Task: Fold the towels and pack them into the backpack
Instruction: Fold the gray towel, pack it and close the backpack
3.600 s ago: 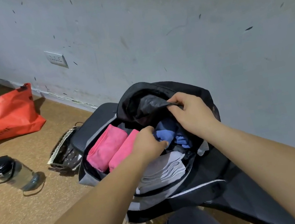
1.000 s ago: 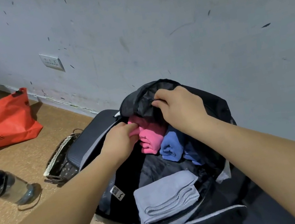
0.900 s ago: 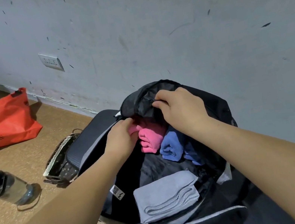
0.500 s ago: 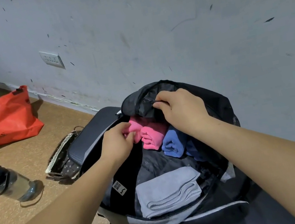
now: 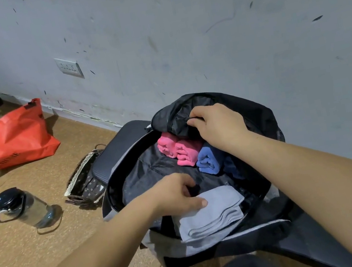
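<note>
grey towel [image 5: 210,214] next: we close left hand [image 5: 176,194] fingers round whole fold; right hand [image 5: 218,123] pinches backpack [image 5: 259,116] flap open.

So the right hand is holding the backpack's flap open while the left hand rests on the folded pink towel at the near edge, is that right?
Not quite: the towel under the left hand is the grey towel, not a pink one. The head view shows the pink towels rolled deeper inside, under the flap. The rest holds: the right hand holds the backpack flap open.
</note>
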